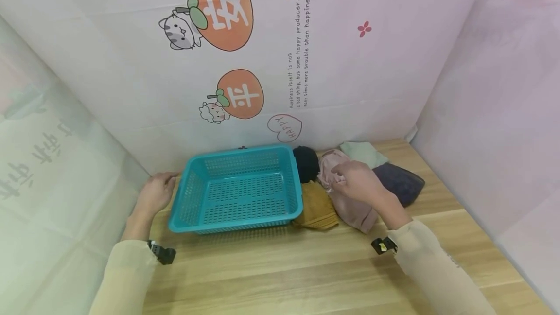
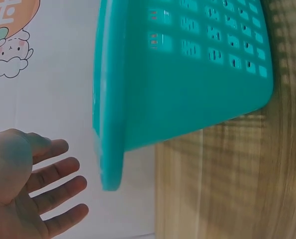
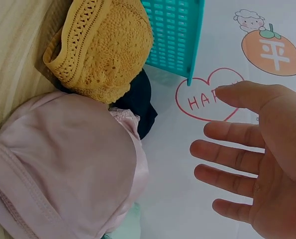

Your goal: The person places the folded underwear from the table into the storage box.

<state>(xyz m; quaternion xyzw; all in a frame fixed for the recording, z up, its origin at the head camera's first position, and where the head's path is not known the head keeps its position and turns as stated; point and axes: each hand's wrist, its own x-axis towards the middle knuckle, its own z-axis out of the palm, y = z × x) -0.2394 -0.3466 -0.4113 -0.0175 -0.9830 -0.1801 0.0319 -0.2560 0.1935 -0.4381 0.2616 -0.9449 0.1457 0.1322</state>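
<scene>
A turquoise plastic basket (image 1: 245,221) with perforated walls stands on the table and holds nothing. My left hand (image 1: 156,193) is just left of it; in the left wrist view its fingers (image 2: 58,172) are spread, apart from the basket's rim. My right hand (image 1: 360,183) hovers over a pink fabric item (image 1: 350,210), its fingers (image 3: 227,154) loosely extended and holding nothing. Right of the basket lie a mustard openwork fabric item (image 3: 108,50) and a black one (image 1: 306,162). A pale mint cloth item (image 1: 364,153) and a dark navy one (image 1: 400,183) lie beyond the pink one.
The wooden table (image 1: 262,276) spreads in front of the basket. A white printed sheet (image 1: 350,72) hangs right behind the basket and cloth items, with more sheets at the left (image 1: 43,159) and right (image 1: 503,135) sides.
</scene>
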